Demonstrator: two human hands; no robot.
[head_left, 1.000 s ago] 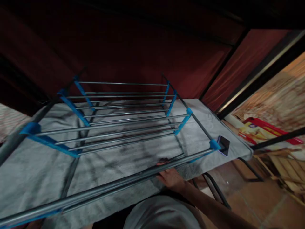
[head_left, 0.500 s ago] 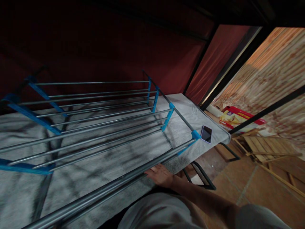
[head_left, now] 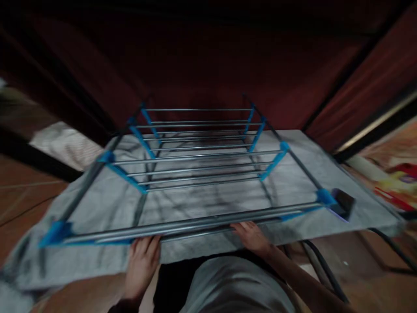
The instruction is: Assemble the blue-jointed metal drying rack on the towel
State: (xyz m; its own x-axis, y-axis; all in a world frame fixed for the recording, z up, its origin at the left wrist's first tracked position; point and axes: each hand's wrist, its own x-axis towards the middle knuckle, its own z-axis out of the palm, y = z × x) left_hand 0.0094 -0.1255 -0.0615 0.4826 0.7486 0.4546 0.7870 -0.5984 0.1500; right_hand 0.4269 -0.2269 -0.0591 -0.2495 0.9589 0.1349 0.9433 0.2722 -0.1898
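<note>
A metal drying rack point(head_left: 202, 169) with grey rods and blue plastic joints stands over a surface covered by a grey cloth point(head_left: 97, 204). My left hand point(head_left: 141, 265) lies on the cloth's near edge, just below the rack's front rods, fingers stretched forward. My right hand point(head_left: 252, 237) reaches up to the same front rods, its fingertips at or under them. Neither hand visibly holds anything. The picture is blurred by motion.
A dark phone point(head_left: 342, 203) lies on the cloth by the rack's right front corner. A dark red curtain point(head_left: 208, 65) hangs behind. A red and yellow box point(head_left: 395, 187) sits at the right. Black metal legs point(head_left: 319, 265) show under the surface, above a tiled floor.
The view has swung back to the left, centring the rack. My left hand has come into view on the cloth's near edge. My right hand stays at the front rods.
</note>
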